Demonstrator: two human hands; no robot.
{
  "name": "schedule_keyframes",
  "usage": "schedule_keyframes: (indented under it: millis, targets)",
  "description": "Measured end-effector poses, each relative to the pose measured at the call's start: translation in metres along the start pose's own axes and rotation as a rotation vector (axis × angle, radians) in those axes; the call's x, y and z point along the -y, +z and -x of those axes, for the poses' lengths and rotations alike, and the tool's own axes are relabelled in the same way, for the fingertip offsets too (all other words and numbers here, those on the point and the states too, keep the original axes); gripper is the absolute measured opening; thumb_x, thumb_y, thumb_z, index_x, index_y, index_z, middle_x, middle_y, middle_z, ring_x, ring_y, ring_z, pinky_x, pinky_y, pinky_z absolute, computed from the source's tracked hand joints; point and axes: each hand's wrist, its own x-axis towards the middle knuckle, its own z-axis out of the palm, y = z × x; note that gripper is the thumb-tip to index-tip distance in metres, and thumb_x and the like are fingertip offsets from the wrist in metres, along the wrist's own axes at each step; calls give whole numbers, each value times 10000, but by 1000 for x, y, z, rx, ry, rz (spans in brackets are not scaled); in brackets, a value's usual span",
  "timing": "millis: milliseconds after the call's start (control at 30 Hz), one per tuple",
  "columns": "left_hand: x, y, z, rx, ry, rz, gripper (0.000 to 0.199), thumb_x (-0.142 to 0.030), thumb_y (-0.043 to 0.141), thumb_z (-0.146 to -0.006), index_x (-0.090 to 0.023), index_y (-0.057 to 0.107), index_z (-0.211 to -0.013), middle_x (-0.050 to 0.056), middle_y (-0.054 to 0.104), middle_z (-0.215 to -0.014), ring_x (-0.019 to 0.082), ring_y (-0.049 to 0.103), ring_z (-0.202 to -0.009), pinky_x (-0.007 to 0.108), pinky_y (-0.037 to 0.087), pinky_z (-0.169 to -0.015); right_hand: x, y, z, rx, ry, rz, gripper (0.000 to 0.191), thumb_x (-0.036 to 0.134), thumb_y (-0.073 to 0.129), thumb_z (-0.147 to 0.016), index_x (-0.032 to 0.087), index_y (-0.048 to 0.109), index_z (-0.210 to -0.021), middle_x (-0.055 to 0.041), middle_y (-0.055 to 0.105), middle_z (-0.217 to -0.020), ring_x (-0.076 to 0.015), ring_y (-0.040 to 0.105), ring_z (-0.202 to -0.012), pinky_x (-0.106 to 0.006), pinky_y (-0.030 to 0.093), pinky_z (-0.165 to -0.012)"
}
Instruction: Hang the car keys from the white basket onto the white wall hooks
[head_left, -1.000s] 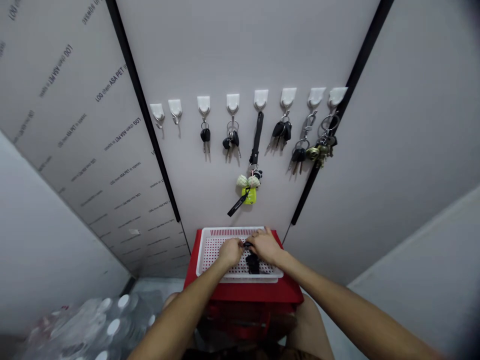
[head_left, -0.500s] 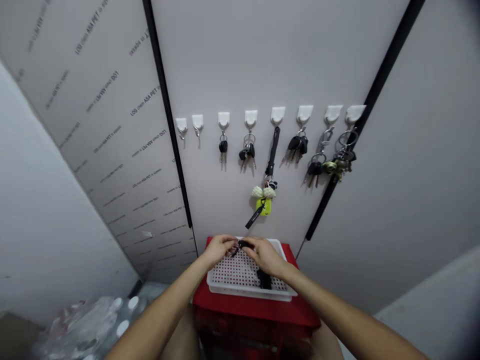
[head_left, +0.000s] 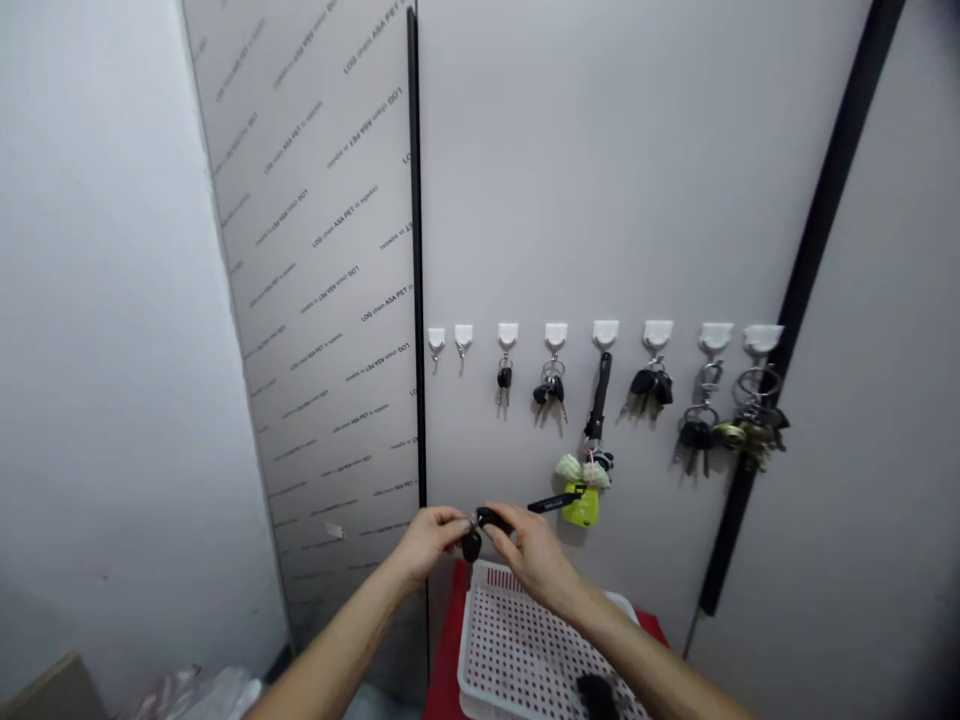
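Bimanual hold, at approx. the far L corner of the basket point(head_left: 465, 645), above rim height. L hand point(head_left: 431, 542) is pinching the keys point(head_left: 471, 545) at the ring end, thumb and index closed; other fingers are curling behind. R hand point(head_left: 534, 552) is gripping the black head of the same set between thumb and fingers. Exact contact at the ring: can't tell, too small.

Key relation: the keys are lying directly between the two sets of fingertips, below the hook row. One black head is hanging roughly vert. under the L fingertips; the other is running crosswise, dipping slightly toward the R palm. The second hook point(head_left: 463, 332) from the panel's L edge is sitting almost straight above the keys, w/ L hand the nearer to that edge.

Surroundings: further key sets, incl. a small pair point(head_left: 504, 380) on the third hook, are hanging along the panel point(head_left: 600, 150). A green tag point(head_left: 581, 508) is hanging R of R hand, its black strip point(head_left: 553, 503) pointing at the knuckles; contact unconfirmed.

Basket is resting on a red box point(head_left: 446, 655). A dark item point(head_left: 598, 695), type unclear, is lying inside nr. the close R corner, beside the R forearm.
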Motion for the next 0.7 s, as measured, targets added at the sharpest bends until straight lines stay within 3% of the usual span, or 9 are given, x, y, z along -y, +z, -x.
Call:
schedule_keyframes:
  millis: [200,400,567,700]
  targets:
    - [-78,-30,-12,-113,198,-115,186,-277,557,-521,-103,553,-589,-29,483,-492,43,384,-446,191,311,-483,32,-22,-37,-94,-36,82,263,228,386,-704,181,486,-944,-31,596,-773,-130,533,-643,-254,406,-603]
    - [-144,-27,-40,-265,415,-298,170,-274,537,-544,-108,553,-574,-41,443,-430,38,356,-392,183,305,-428,57,-42,-80,-208,-153,204,333,164,376,-704,179,437,-1031,-42,549,-966,-138,514,-816,-256,386,-722]
    - [-173,-22,-68,-484,559,-426,144,-228,487,-587,-123,575,-630,-16,515,-496,56,432,-433,184,356,-471,66,-63,-113,-256,-83,384,349,175,355,-722,187,414,-1065,-58,544,-973,-164,500,-856,-278,376,-731]
    - [-176,-18,-77,-614,581,-669,144,-176,474,-591,-140,596,-659,17,586,-597,92,502,-538,207,391,-560,63,-68,-125,-218,-14,518,341,186,347,-724,196,420,-1057,-71,566,-913,-186,516,-814,-295,383,-689]
